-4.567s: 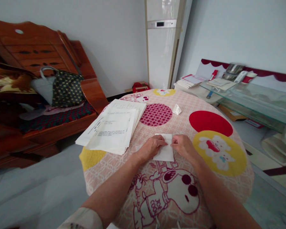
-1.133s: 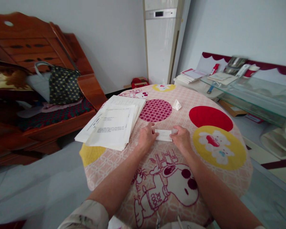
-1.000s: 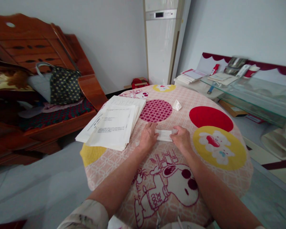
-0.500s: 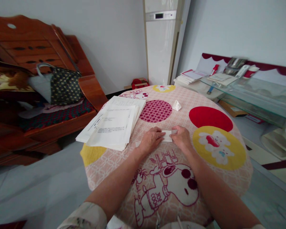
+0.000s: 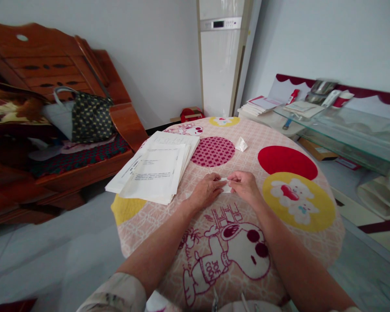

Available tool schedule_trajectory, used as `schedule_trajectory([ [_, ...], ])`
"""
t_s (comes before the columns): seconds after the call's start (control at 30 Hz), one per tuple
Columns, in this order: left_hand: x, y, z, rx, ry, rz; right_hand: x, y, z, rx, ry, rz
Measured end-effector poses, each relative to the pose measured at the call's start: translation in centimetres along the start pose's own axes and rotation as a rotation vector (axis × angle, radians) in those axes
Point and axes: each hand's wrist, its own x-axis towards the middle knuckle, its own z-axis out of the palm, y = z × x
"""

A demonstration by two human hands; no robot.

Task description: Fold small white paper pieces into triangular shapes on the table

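A small folded white paper (image 5: pixel 226 186) lies on the round table's cartoon-print cloth (image 5: pixel 279 225). My left hand (image 5: pixel 207 191) covers the paper's left part with curled fingers pressing on it. My right hand (image 5: pixel 246 186) meets it from the right, fingertips pinching the paper's right end. Only a narrow strip of paper shows between the two hands.
A stack of printed sheets (image 5: pixel 156 171) lies to the left of my hands. A small folded paper piece (image 5: pixel 241 145) sits farther back. Behind are a wooden bench (image 5: pixel 52 143) with a bag (image 5: pixel 89 118), a white standing unit (image 5: pixel 221 60), and a glass shelf (image 5: pixel 351 132) at right.
The paper was a taller rectangle 4.6 s ago and became a narrow strip. In the last second my hands have closed in toward each other, covering most of it.
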Motion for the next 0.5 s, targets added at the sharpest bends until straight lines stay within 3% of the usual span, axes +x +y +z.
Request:
schedule_trajectory([
  [0.13,0.0,0.0,0.0,-0.018,0.024,0.002,0.0,0.1,0.3,-0.113,-0.103,0.022],
  [0.33,0.0,0.0,0.2,-0.029,0.032,0.013,-0.4,-1.1,0.9,-0.407,-0.072,-0.027],
  [0.5,0.0,-0.1,0.3,-0.030,0.043,0.023,-0.4,-2.0,1.3,-0.550,-0.077,0.045],
])
